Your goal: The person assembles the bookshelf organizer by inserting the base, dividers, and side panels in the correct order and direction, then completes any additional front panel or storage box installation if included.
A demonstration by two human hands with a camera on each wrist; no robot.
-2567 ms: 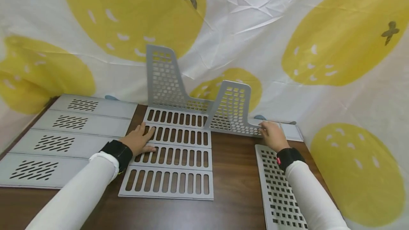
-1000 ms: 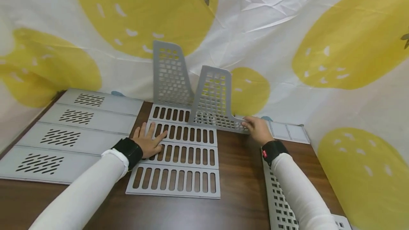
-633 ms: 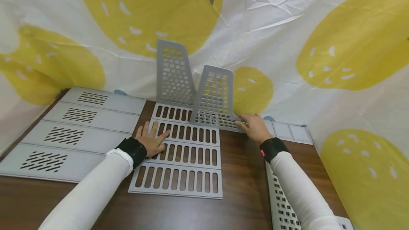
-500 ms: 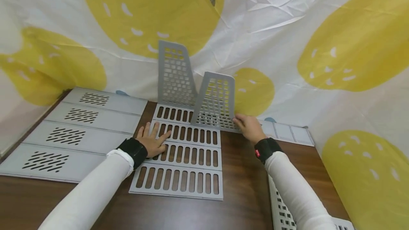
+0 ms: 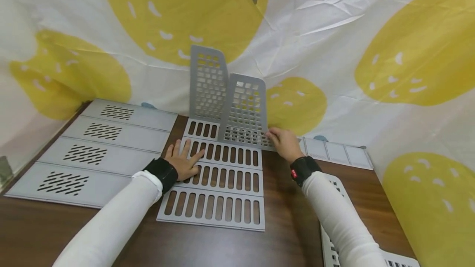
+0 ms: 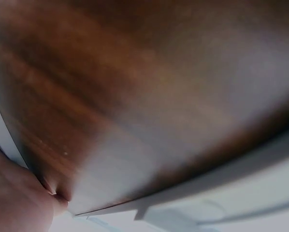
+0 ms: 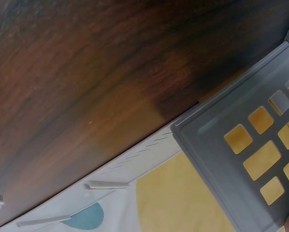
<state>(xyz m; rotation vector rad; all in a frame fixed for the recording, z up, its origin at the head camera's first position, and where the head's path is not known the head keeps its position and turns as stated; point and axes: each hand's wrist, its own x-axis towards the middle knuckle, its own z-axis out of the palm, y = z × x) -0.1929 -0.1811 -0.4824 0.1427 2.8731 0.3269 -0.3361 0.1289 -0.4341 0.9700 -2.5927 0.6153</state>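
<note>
Right hand (image 5: 283,143): fingers curled onto the low foot of the nearer upright perforated panel (image 5: 245,112), gripping it at its right end. The panel stands on edge just ahead of the hand, its tall part rising to the hand's left; the hold at the foot looks meant to keep it vertical. In the right wrist view only a corner of this grid panel (image 7: 251,159) shows against the dark wood, fingers barely in frame.

Left hand (image 5: 183,163): flat, fingers spread and straight, palm down on the slotted base panel (image 5: 219,176). Judged as a brace, pinning the base so it does not slide on the surface (image 5: 285,213). Left wrist view is blurred; grip detail cannot be read there.

Beyond the right hand's panel, a second, taller upright panel (image 5: 208,81) stands behind it, overlapping in view; contact cannot be told.

Left of the left hand: a set of four flat vented panels (image 5: 96,147). Near the right forearm: another perforated panel (image 5: 334,250) lying flat. Behind everything hangs a white cloth with yellow fruit print (image 5: 334,32).
</note>
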